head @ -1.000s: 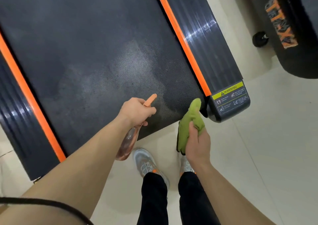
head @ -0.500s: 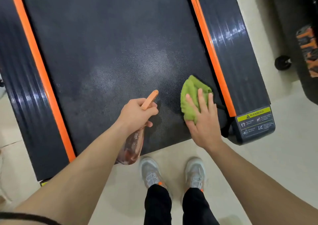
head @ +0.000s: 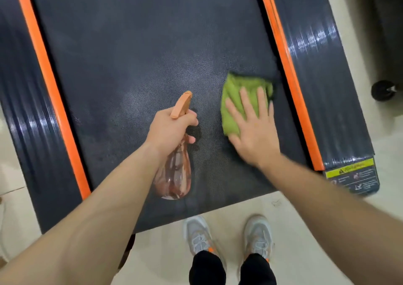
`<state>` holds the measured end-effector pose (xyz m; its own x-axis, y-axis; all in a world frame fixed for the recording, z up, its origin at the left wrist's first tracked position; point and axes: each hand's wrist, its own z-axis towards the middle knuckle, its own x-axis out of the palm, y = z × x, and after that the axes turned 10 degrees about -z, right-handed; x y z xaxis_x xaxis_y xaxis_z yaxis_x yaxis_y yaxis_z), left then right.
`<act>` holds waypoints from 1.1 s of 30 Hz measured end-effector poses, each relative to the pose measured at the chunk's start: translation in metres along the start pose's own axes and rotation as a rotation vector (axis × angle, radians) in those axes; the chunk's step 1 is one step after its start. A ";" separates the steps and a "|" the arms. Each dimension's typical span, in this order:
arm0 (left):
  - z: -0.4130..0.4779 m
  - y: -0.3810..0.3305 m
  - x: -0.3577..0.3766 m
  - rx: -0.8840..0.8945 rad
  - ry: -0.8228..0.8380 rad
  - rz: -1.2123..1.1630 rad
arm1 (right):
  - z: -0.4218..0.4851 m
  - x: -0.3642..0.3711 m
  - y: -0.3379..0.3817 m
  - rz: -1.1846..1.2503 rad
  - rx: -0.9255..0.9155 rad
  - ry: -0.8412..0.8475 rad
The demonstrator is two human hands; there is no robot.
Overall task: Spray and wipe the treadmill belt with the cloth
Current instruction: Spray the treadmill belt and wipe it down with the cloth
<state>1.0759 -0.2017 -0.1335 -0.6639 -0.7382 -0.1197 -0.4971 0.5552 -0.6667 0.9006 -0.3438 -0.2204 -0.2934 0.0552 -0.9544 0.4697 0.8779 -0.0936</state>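
Green cloth (head: 239, 101) lies on the treadmill belt (head: 141, 45), near the right orange strip (head: 287, 75), and I see it from the head camera looking down. My right hand (head: 254, 132) is flat on the cloth with the fingers spread, pressing it to the belt. My left hand (head: 172, 130) is closed around the neck of the spray bottle (head: 176, 173); its orange nozzle (head: 182, 103) points away from me and the clear body hangs below the fist, over the near part of the belt. Between the bottle and the cloth the belt looks darker, and left of the nozzle there is a pale, misty patch. Two grey shoes (head: 199, 234) stand on the light floor (head: 305, 230) just behind the belt's end. At the right corner I see a yellow warning label (head: 351, 168), blurred.
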 end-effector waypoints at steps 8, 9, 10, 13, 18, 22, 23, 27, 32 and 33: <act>-0.003 0.003 -0.001 -0.030 0.031 0.027 | -0.035 0.013 0.007 -0.060 -0.300 0.021; -0.001 0.004 0.000 -0.025 0.031 0.033 | 0.005 0.003 0.008 -0.045 -0.256 0.025; 0.000 0.004 0.002 -0.022 0.031 0.040 | 0.039 -0.008 0.008 -0.030 -0.212 0.049; 0.002 0.002 0.007 -0.016 0.032 0.081 | 0.073 -0.018 -0.005 -0.013 -0.076 0.040; -0.006 -0.002 0.028 -0.030 0.111 0.119 | -0.058 0.017 -0.019 0.081 0.231 0.086; -0.011 0.001 0.044 -0.017 0.143 0.110 | -0.164 0.031 0.001 0.103 0.110 0.163; -0.012 0.002 0.046 -0.017 0.146 0.107 | -0.172 0.032 0.001 0.085 0.033 0.168; -0.015 0.010 0.047 -0.013 0.150 0.111 | -0.101 0.022 -0.026 0.049 -0.141 0.129; -0.016 0.026 0.032 -0.015 0.144 0.141 | -0.002 -0.001 -0.038 0.012 0.008 0.141; -0.017 0.028 0.028 -0.019 0.140 0.149 | -0.009 0.000 -0.028 0.000 0.038 0.126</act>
<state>1.0336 -0.2003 -0.1427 -0.8012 -0.5879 -0.1115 -0.3977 0.6624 -0.6348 0.8795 -0.3641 -0.2150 -0.3944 0.1171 -0.9114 0.5005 0.8592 -0.1062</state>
